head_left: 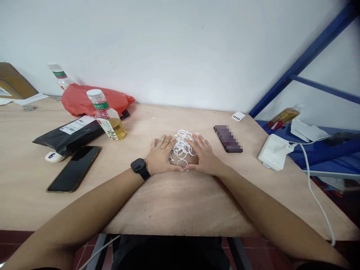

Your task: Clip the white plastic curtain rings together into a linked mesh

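Observation:
A loose heap of white plastic rings [182, 145] lies on the wooden table, several of them overlapping. My left hand [161, 155] rests flat at the heap's left side, fingers stretched forward and thumb pointing inward. On the opposite side my right hand [204, 154] lies the same way, its fingers spread along the edge of the rings. Both thumbs nearly meet in front of the pile, close to a ring at its near edge. Neither hand grips a ring. A black smartwatch [138, 165] is on my left wrist.
Left on the table [168, 210] are a tea bottle [108, 118], a red plastic bag [81, 99], a black parcel [67, 137], a white mouse [54, 156] and a phone [73, 170]. Right are another phone [228, 138], a small white charger [238, 116] and a power strip [273, 152] with cable.

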A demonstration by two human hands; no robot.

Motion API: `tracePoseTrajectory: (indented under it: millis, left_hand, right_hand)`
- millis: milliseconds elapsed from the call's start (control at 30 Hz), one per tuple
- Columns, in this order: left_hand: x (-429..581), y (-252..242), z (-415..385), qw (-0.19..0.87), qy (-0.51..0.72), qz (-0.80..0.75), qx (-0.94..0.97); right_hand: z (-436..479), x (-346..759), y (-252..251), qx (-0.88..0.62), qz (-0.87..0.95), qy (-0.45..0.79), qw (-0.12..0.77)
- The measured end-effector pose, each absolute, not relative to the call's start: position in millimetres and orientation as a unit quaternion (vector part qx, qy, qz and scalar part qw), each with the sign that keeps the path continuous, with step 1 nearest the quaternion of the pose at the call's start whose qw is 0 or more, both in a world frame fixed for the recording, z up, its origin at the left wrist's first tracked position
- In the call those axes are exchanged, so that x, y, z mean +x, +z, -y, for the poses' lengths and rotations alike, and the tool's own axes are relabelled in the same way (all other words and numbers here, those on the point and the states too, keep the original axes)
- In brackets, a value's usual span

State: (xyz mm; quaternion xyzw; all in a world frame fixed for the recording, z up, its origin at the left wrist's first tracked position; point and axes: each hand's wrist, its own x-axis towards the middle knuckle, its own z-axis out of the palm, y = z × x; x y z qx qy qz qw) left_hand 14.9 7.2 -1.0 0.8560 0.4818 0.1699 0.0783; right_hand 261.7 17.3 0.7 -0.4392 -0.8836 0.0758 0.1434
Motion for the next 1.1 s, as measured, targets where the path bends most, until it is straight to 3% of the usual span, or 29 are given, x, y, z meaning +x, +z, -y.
tracePoseTrajectory:
  millis: [167, 600, 833, 1100]
  left_hand:
    - [19.6, 2.7, -7.0, 0.089, 0.116, -0.508, 0.849]
    - [21.0, 0.9, -17.2, 0.032, 0.166, -0.579, 0.797]
    - [17.8, 4.2, -18.1, 0.009, 0.256, -0.554, 0.792]
    - [18.4, 5.2, -12.8, 0.002, 0.323, -0.435, 0.841]
  right_hand:
    - [-21.3, 254.6, 0.6, -0.452, 0.883, 0.099, 0.079]
    - [-27.3, 255.4, -4.7, -0.398, 0.869, 0.047, 0.289]
    - [-17.8, 250.3, 1.7, -0.364, 0.889, 0.019, 0.278]
    - [-22.2, 258.4, -0.5, -0.429, 0.854, 0.012, 0.294]
